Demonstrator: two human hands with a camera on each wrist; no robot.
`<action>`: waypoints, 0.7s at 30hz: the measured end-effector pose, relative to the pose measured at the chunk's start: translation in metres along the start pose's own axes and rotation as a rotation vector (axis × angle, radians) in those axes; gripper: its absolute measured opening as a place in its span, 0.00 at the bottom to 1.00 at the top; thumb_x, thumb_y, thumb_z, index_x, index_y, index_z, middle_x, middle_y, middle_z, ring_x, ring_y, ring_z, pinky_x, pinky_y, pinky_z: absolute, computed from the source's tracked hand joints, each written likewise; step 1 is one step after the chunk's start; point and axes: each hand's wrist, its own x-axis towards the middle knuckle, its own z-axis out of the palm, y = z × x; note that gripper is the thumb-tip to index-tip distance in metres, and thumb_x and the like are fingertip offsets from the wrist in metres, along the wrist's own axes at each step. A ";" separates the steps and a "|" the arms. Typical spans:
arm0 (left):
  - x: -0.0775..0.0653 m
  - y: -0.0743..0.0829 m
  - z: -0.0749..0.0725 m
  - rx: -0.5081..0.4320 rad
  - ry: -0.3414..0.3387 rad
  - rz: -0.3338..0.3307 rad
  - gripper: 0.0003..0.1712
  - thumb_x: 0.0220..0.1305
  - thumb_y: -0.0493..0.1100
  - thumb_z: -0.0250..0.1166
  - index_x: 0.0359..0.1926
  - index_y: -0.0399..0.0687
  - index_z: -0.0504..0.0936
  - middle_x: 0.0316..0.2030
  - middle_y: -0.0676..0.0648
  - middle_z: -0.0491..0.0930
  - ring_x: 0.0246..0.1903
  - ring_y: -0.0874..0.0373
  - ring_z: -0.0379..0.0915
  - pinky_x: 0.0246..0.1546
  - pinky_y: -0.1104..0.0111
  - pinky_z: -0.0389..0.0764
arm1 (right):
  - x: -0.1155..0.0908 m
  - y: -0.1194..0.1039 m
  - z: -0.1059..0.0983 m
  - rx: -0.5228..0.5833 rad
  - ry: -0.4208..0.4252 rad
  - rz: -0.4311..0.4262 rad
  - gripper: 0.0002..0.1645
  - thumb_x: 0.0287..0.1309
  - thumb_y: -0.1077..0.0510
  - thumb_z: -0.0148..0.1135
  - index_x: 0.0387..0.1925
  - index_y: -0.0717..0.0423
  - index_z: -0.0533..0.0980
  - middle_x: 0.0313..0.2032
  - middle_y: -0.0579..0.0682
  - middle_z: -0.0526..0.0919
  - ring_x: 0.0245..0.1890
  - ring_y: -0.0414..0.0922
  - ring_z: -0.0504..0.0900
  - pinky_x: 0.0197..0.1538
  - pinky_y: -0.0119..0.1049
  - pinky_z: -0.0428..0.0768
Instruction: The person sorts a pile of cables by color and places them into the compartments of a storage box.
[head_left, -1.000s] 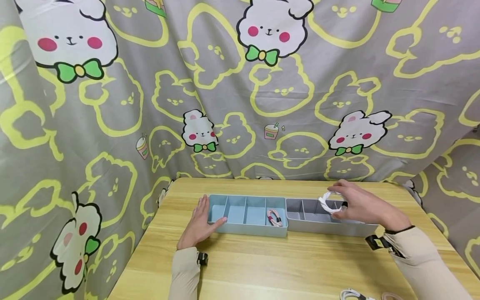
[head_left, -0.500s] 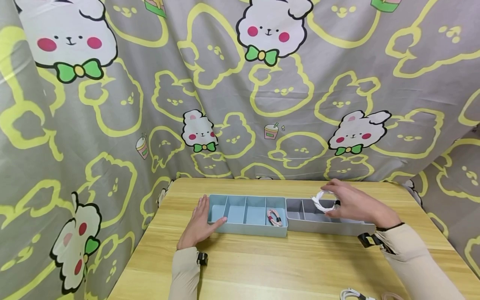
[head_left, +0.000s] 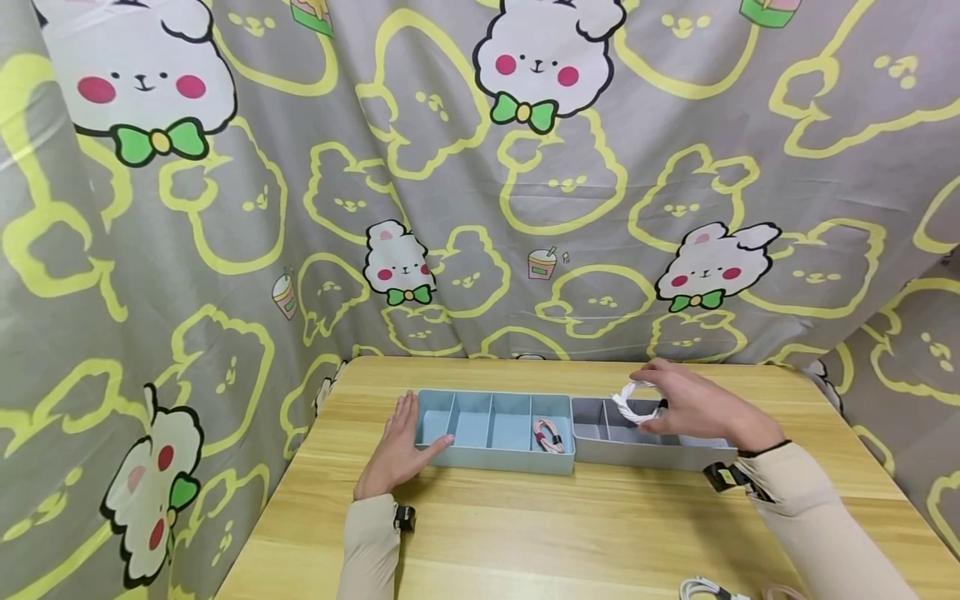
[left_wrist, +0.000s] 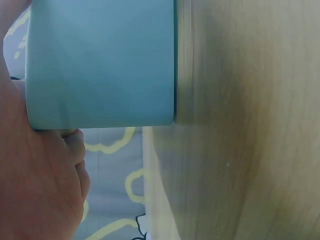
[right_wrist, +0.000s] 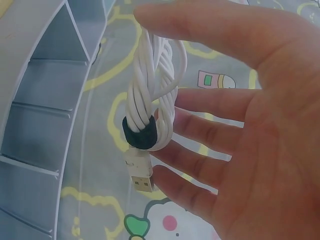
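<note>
Toward far edge of pale wood desk, head view: right hand, grip pinching white twisted-cable coil over long grey plastic divided box; passing low could snag coil on thin grey divider. Left hand lies unclosed against long pale-blue plastic divided box.

Left wrist view: blue end wall beside palm; hard push might skew box.

Right wrist view: metal-tipped white USB plug hangs below black strap; light pinch might let coil slip.
</note>
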 end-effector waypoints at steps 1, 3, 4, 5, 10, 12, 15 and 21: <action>0.000 0.000 0.000 0.000 0.001 0.001 0.65 0.67 0.74 0.59 0.83 0.40 0.36 0.84 0.40 0.34 0.84 0.43 0.27 0.83 0.43 0.39 | 0.001 0.000 0.000 0.002 -0.001 0.000 0.46 0.49 0.46 0.82 0.65 0.63 0.76 0.62 0.63 0.78 0.59 0.60 0.81 0.58 0.57 0.82; 0.000 0.000 0.000 -0.005 0.004 0.002 0.65 0.67 0.74 0.59 0.83 0.40 0.36 0.84 0.40 0.33 0.84 0.43 0.28 0.83 0.43 0.39 | 0.002 -0.002 0.000 0.001 -0.007 -0.002 0.46 0.49 0.46 0.81 0.65 0.63 0.76 0.62 0.64 0.77 0.59 0.60 0.81 0.57 0.57 0.82; 0.000 0.000 0.000 -0.006 0.006 0.005 0.65 0.67 0.74 0.59 0.83 0.40 0.36 0.84 0.40 0.34 0.84 0.43 0.28 0.83 0.43 0.39 | 0.002 -0.002 0.001 0.002 -0.012 -0.002 0.46 0.49 0.46 0.81 0.65 0.63 0.76 0.62 0.64 0.77 0.59 0.60 0.81 0.57 0.57 0.82; -0.001 0.000 0.000 -0.005 0.006 0.005 0.65 0.67 0.74 0.59 0.83 0.40 0.36 0.84 0.40 0.34 0.84 0.43 0.28 0.83 0.42 0.40 | 0.003 -0.003 0.001 0.002 -0.017 0.000 0.46 0.49 0.46 0.81 0.65 0.63 0.76 0.62 0.64 0.77 0.59 0.60 0.81 0.57 0.57 0.82; 0.000 -0.001 0.000 -0.002 0.004 0.005 0.65 0.67 0.73 0.59 0.83 0.39 0.36 0.84 0.39 0.34 0.84 0.43 0.27 0.82 0.42 0.40 | 0.007 -0.004 0.003 0.014 -0.030 0.001 0.45 0.49 0.46 0.81 0.65 0.63 0.76 0.62 0.63 0.77 0.59 0.60 0.81 0.58 0.57 0.82; -0.001 -0.001 0.000 -0.003 0.004 0.003 0.65 0.67 0.73 0.59 0.83 0.39 0.36 0.84 0.39 0.34 0.84 0.43 0.27 0.82 0.42 0.40 | 0.008 -0.003 0.004 0.013 -0.029 -0.004 0.44 0.49 0.47 0.81 0.64 0.63 0.77 0.62 0.63 0.78 0.59 0.60 0.81 0.58 0.58 0.82; -0.001 -0.001 0.000 -0.005 0.001 0.002 0.65 0.67 0.73 0.59 0.83 0.39 0.36 0.84 0.39 0.34 0.84 0.43 0.27 0.83 0.42 0.39 | 0.010 -0.003 0.006 0.005 -0.029 -0.015 0.43 0.49 0.48 0.81 0.64 0.64 0.77 0.61 0.62 0.79 0.58 0.59 0.82 0.58 0.57 0.82; 0.000 -0.002 0.001 -0.008 0.009 0.011 0.65 0.68 0.74 0.59 0.83 0.39 0.36 0.84 0.39 0.34 0.84 0.41 0.28 0.82 0.41 0.40 | 0.014 -0.004 0.007 -0.022 -0.023 -0.026 0.42 0.50 0.48 0.81 0.63 0.64 0.77 0.60 0.61 0.80 0.55 0.56 0.83 0.56 0.55 0.83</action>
